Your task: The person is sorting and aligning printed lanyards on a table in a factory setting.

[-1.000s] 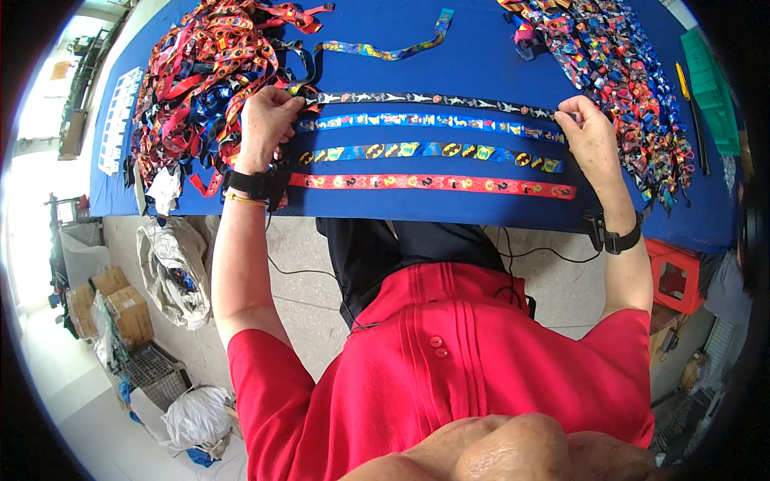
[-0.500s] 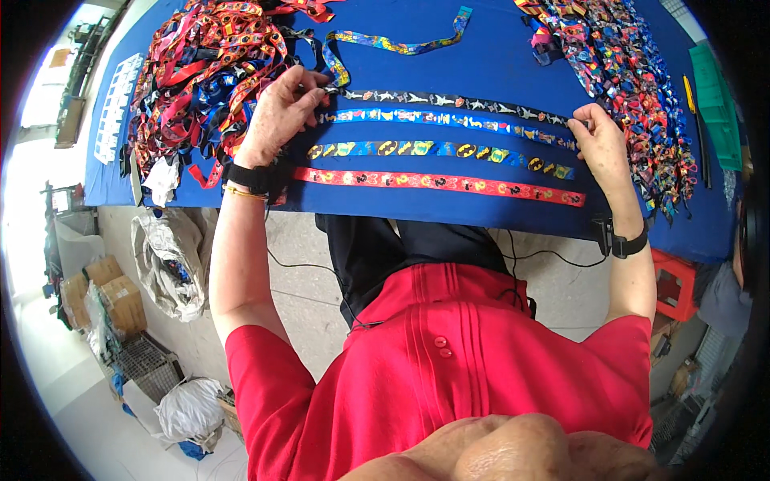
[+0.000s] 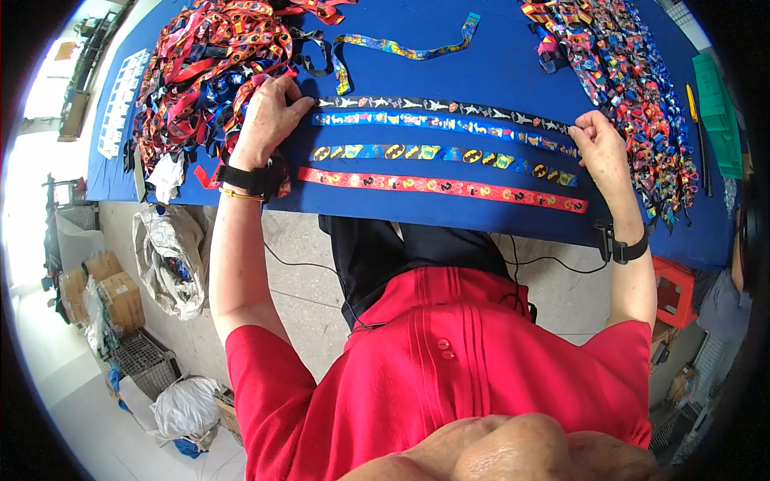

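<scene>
A black patterned strap [image 3: 437,105] is stretched from left to right across the blue table. Its left end is pinched in my left hand [image 3: 273,119], fingers closed. At the other end, the closed fingers of my right hand [image 3: 598,146] grip the same strap. Just below it lies a bright blue printed strap [image 3: 417,121], its right end near my right hand. Nearer me are a blue and yellow strap [image 3: 433,153] and a red one [image 3: 437,185], both flat and roughly parallel. A loose yellow and blue strap [image 3: 417,54] curves farther back.
Beside my left hand rises a tangled heap of mostly red straps [image 3: 208,72]. Many bundled straps [image 3: 626,96] cover the right side, with a green tray [image 3: 716,116] and a yellow-handled tool [image 3: 691,104] beyond. A white rack [image 3: 120,104] stands far left.
My left hand has moved slightly left and nearer me, still at the black strap's end. The view has shifted a little; my right hand stays at the other end.
</scene>
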`<move>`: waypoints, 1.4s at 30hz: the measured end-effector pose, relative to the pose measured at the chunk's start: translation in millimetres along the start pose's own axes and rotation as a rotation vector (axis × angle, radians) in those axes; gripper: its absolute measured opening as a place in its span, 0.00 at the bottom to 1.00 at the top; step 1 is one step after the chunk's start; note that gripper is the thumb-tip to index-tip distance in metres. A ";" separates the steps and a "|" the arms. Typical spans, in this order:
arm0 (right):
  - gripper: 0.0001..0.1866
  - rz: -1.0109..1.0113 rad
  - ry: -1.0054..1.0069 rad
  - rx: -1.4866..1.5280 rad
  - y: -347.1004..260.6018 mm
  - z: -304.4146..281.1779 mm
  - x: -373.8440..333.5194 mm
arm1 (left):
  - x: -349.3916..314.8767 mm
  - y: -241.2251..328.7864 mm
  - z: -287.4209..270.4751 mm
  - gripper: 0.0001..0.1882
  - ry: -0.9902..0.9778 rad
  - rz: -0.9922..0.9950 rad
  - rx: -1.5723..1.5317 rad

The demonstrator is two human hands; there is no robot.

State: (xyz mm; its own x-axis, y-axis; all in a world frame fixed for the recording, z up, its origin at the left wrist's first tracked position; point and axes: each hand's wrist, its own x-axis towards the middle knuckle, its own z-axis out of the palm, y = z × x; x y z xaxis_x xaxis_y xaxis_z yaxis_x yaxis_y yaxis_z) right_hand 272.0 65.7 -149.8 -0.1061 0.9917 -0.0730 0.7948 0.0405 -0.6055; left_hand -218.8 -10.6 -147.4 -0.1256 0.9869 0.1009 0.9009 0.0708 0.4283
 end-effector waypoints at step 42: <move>0.06 -0.319 0.442 0.046 61.7 22.6 -108.0 | -130.7 -80.9 25.1 0.04 0.694 -0.132 0.123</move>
State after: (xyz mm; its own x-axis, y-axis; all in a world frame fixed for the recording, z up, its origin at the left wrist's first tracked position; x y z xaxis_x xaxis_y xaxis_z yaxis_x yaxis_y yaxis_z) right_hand 319.0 -41.7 -197.2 -0.0691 0.8883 0.4540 0.7364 0.3524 -0.5775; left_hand -264.8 -141.8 -217.8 -0.4355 0.6521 0.6206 0.8950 0.2393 0.3765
